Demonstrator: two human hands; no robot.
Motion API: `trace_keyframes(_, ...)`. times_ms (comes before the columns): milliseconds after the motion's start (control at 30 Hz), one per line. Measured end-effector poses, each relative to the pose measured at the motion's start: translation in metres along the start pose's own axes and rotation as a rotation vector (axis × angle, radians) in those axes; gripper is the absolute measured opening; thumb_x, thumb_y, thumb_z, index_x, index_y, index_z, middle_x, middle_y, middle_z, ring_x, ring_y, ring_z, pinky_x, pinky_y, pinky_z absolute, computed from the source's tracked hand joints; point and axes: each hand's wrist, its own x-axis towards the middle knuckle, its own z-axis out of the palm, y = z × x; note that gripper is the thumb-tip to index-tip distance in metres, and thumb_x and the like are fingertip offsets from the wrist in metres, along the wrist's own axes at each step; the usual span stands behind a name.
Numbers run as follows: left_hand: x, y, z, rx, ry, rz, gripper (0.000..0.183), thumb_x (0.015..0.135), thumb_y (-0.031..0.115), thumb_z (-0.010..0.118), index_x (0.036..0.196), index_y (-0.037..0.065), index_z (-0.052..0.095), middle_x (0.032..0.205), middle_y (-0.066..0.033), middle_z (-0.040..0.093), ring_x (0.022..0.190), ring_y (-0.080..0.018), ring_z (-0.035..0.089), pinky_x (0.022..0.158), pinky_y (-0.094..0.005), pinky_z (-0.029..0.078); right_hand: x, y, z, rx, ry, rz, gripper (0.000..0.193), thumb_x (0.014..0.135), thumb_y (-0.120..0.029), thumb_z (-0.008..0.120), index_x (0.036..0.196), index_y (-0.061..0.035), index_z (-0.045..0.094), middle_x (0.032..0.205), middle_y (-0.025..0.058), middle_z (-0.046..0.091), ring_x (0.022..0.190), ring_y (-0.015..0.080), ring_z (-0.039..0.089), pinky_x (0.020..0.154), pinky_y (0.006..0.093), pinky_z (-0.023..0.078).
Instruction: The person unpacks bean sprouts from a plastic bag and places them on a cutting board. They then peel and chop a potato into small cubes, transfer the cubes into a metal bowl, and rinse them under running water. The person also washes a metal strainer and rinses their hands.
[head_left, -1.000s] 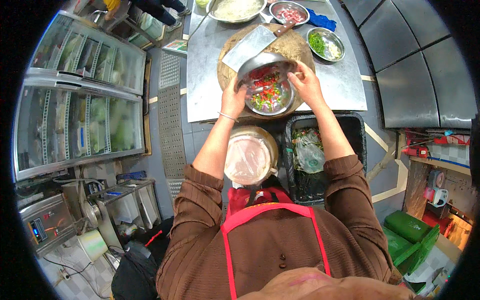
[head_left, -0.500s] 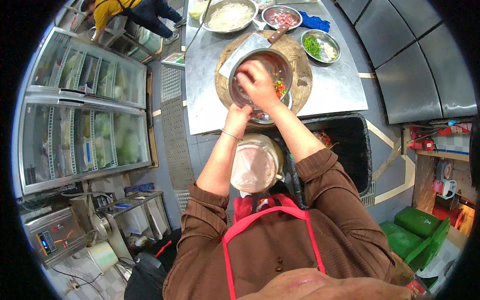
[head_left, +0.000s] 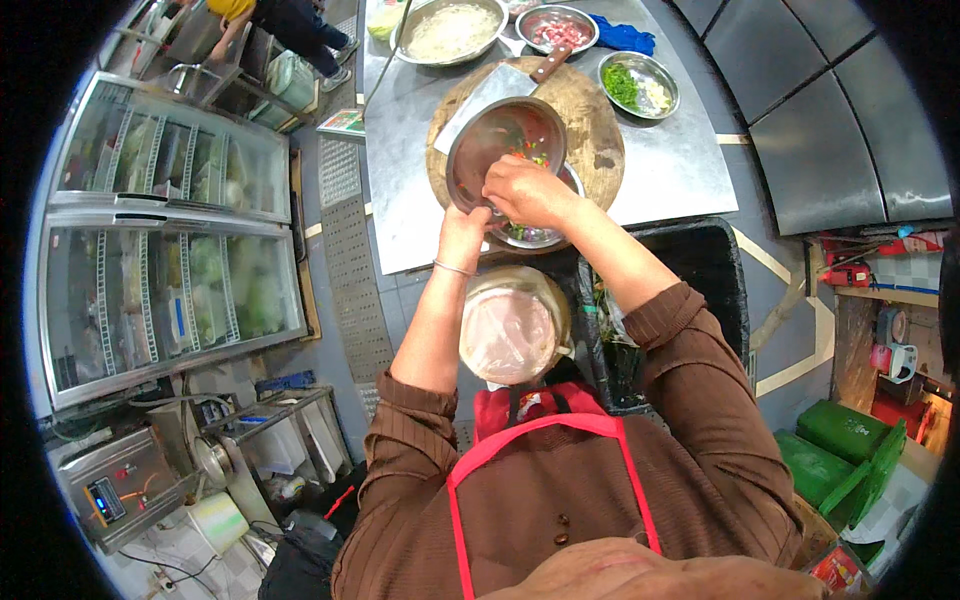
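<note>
My left hand (head_left: 463, 238) grips the near rim of a steel bowl (head_left: 487, 137), which is tilted toward me. My right hand (head_left: 532, 193) reaches over that rim with its fingers bent together; what they hold, if anything, is hidden. Chopped red and green peppers (head_left: 533, 152) cling to the tilted bowl's inner wall. Partly beneath my right hand, a second metal bowl (head_left: 535, 240) holds more chopped bits. Behind the tilted bowl, a cleaver (head_left: 488, 97) with a wooden handle lies on a round wooden chopping board (head_left: 598, 155).
A bowl of pale shreds (head_left: 450, 33), a bowl of reddish pieces (head_left: 555, 30), a blue cloth (head_left: 623, 37) and a bowl of chopped greens (head_left: 638, 86) stand on the metal table (head_left: 680, 165). Below are a lidded tub (head_left: 510, 335) and a black bin (head_left: 735, 300). Another person (head_left: 290, 30) bends at far left.
My right hand has drawn back from deep inside the bowl to its near rim. The bowl has shifted slightly left and tips more toward me.
</note>
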Motion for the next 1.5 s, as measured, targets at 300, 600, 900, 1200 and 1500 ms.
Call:
trace_keyframes(300, 0.002, -0.006, 0.004, 0.011, 0.088, 0.144, 0.039, 0.087, -0.001, 0.048, 0.125, -0.007, 0.054, 0.115, -0.0143, 0.066, 0.099, -0.0247, 0.068, 0.083, -0.0370, 0.061, -0.009, 0.014, 0.026, -0.067, 0.335, 0.435, 0.026, 0.089, -0.004, 0.059, 0.114, 0.0016, 0.061, 0.112, 0.0195, 0.059, 0.107, 0.0383, 0.058, 0.092, 0.0453, 0.050)
trace_keyframes(600, 0.021, -0.037, -0.023, 0.476, 0.076, 0.238, 0.054, 0.087, 0.002, 0.052, 0.140, 0.000, 0.048, 0.123, -0.0147, 0.064, 0.115, -0.0244, 0.061, 0.101, -0.0345, 0.045, -0.019, -0.005, 0.044, 0.259, 0.435, 0.296, 0.017, 0.090, -0.010, 0.062, 0.104, -0.0021, 0.066, 0.105, 0.0153, 0.061, 0.103, 0.0352, 0.059, 0.091, 0.0427, 0.048)
trace_keyframes(900, 0.016, -0.023, -0.021, 0.483, 0.007, 0.284, 0.048, 0.087, 0.000, 0.055, 0.135, -0.001, 0.050, 0.118, -0.0167, 0.066, 0.108, -0.0246, 0.063, 0.095, -0.0350, 0.049, -0.021, -0.004, 0.031, 0.082, 0.168, 0.174, 0.014, 0.084, -0.011, 0.062, 0.096, -0.0030, 0.064, 0.105, 0.0146, 0.062, 0.106, 0.0355, 0.058, 0.092, 0.0456, 0.048)
trace_keyframes(1200, 0.007, -0.006, -0.013, 0.484, 0.074, 0.329, 0.055, 0.086, -0.004, 0.053, 0.140, -0.003, 0.044, 0.116, -0.0155, 0.067, 0.103, -0.0240, 0.065, 0.092, -0.0345, 0.051, -0.028, -0.004, 0.007, -0.081, -0.078, 0.207, 0.019, 0.081, -0.006, 0.061, 0.100, -0.0030, 0.064, 0.103, 0.0167, 0.062, 0.101, 0.0367, 0.059, 0.087, 0.0470, 0.049)
trace_keyframes(1500, 0.011, -0.017, -0.008, 0.378, 0.052, 0.343, 0.049, 0.087, -0.005, 0.052, 0.136, -0.002, 0.050, 0.120, -0.0144, 0.066, 0.111, -0.0207, 0.062, 0.098, -0.0342, 0.048, -0.029, -0.003, 0.031, 0.072, 0.280, 0.209, 0.021, 0.083, -0.003, 0.061, 0.103, -0.0010, 0.065, 0.111, 0.0170, 0.059, 0.107, 0.0375, 0.056, 0.094, 0.0450, 0.048)
